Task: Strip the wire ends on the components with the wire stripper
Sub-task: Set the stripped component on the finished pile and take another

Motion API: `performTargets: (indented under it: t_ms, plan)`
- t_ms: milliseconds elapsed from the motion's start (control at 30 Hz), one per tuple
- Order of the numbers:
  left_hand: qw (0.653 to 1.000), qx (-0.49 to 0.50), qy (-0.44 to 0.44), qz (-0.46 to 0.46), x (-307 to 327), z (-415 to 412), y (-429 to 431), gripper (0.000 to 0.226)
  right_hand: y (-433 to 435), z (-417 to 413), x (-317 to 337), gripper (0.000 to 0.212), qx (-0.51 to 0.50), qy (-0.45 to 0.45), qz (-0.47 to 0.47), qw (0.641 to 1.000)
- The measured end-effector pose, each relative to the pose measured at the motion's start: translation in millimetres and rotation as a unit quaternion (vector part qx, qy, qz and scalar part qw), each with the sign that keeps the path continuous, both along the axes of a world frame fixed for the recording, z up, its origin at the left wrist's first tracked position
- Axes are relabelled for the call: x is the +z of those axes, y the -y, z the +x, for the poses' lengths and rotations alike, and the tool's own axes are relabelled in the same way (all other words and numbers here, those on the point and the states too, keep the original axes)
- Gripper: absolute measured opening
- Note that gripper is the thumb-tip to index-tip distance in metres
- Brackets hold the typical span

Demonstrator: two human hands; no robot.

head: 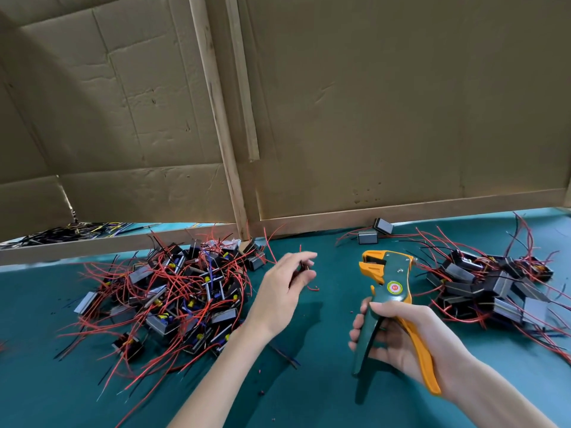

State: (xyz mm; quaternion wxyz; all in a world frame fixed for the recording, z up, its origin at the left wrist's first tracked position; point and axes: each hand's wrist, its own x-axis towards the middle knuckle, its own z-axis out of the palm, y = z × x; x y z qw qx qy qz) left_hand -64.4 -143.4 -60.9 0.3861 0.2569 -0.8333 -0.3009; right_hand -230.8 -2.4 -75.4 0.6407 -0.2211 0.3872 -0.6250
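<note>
Right hand [398, 338] clamped on green-and-orange metal wire stripper [392, 285], head pointing away from the body.
Left hand [287, 291], apart on its left, curls at a small dark piece [301, 268], grip unclear; pile of black block components with red wires [176, 291] lies further left.

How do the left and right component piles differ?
The left pile is buried in tangled red wires, while the right pile shows more bare grey and black blocks. Yellow and blue parts show in the left pile, hardly any in the right pile. The left pile looks larger than the right. Both lie on the teal table, flanking the wire stripper held by the right hand.
</note>
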Motion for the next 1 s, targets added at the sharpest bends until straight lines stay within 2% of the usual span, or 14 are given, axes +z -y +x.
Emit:
performTargets:
  t_ms: [100, 167, 233, 333, 533, 733, 933, 1000]
  plan:
    - [0.993, -0.006, -0.088, 0.077, 19.7, 0.0, -7.9, 0.022, -1.5, 1.9, 1.0, 0.015, 0.010, -0.017, -0.019, 1.000]
    - [0.992, 0.002, -0.100, 0.078, 29.9, 1.4, -11.0, 0.018, -1.8, 2.9, 1.7, 0.017, 0.019, -0.028, -0.030, 0.999]
    - [0.995, 0.007, -0.092, 0.045, 38.5, 3.1, -13.3, 0.012, -1.7, 4.0, 2.8, 0.028, 0.032, -0.045, -0.046, 0.997]
    - [0.997, -0.006, -0.080, 0.002, 46.9, 4.0, -17.1, 0.020, -3.1, 5.1, 4.4, 0.044, 0.059, -0.069, -0.073, 0.993]
    - [0.987, 0.011, -0.013, -0.158, 55.2, 2.6, -22.1, 0.019, -7.8, 8.8, 9.6, 0.043, 0.093, -0.121, -0.110, 0.982]
    - [0.988, 0.003, -0.024, -0.155, 57.5, 4.1, -26.7, 0.017, -10.2, 11.0, 13.3, 0.043, 0.100, -0.139, -0.117, 0.978]
    - [0.987, -0.022, 0.035, -0.157, 61.0, 5.3, -27.8, 0.010, -10.7, 10.8, 15.9, 0.044, 0.093, -0.138, -0.105, 0.980]
    - [0.987, -0.032, 0.046, -0.150, 63.4, 6.5, -28.9, 0.010, -10.9, 11.5, 17.1, 0.039, 0.091, -0.139, -0.100, 0.981]
